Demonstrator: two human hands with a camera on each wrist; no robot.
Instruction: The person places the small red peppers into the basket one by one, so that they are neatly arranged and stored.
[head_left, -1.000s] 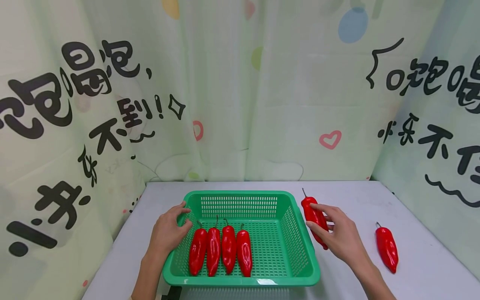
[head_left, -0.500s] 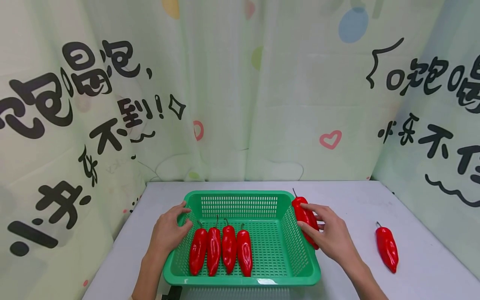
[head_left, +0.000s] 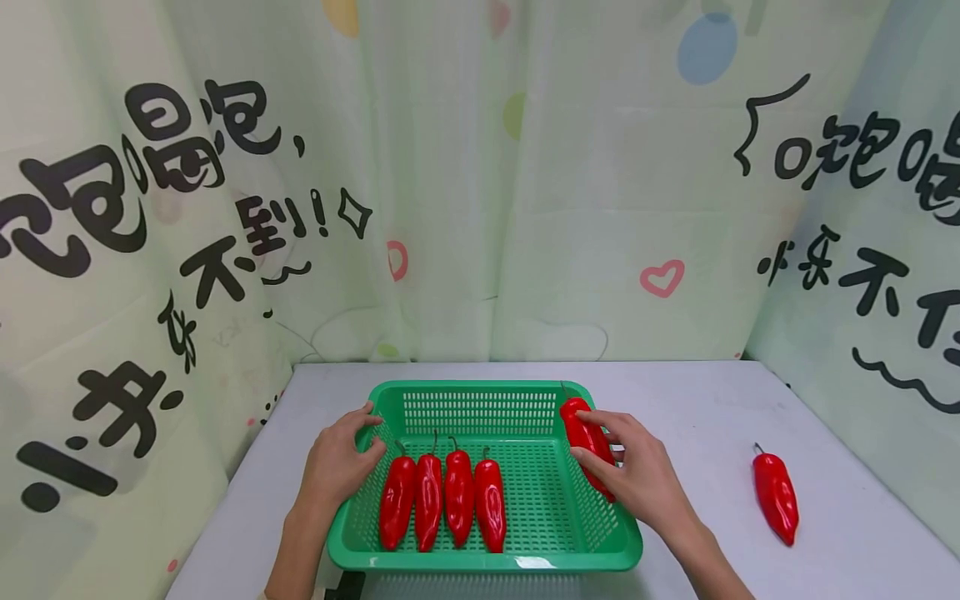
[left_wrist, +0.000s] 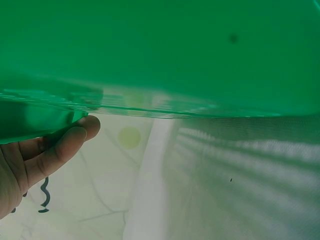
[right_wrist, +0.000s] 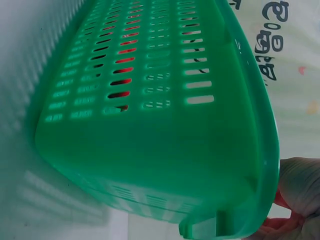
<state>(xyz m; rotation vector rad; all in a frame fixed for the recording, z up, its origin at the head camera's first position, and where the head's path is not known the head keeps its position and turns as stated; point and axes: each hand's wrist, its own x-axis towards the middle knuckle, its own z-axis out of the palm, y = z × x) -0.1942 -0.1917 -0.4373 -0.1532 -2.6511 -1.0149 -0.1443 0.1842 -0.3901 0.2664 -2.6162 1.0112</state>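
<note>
In the head view a green plastic basket (head_left: 540, 561) with slotted walls stands on the white table. Several glossy red chili peppers (head_left: 459, 500) lie side by side in its left half, stems pointing away from me. My left hand (head_left: 341, 458) grips the basket's left rim, with finger ends also visible along the green edge in the left wrist view. Between thumb and fingers, my right hand (head_left: 630, 462) holds another red chili pepper (head_left: 581, 429), tilted over the basket's right side. The basket's outer wall fills most of the right wrist view, leaving that hand only partly visible.
One more red chili pepper (head_left: 777, 493) lies on the white table (head_left: 697, 392), right of the basket. A pale green curtain (head_left: 450, 167) with black lettering hangs behind the table and along both sides.
My right hand has moved left with its chili pepper, from beside the basket's right rim to over the inside of the basket. The left hand has stayed at the left rim.
</note>
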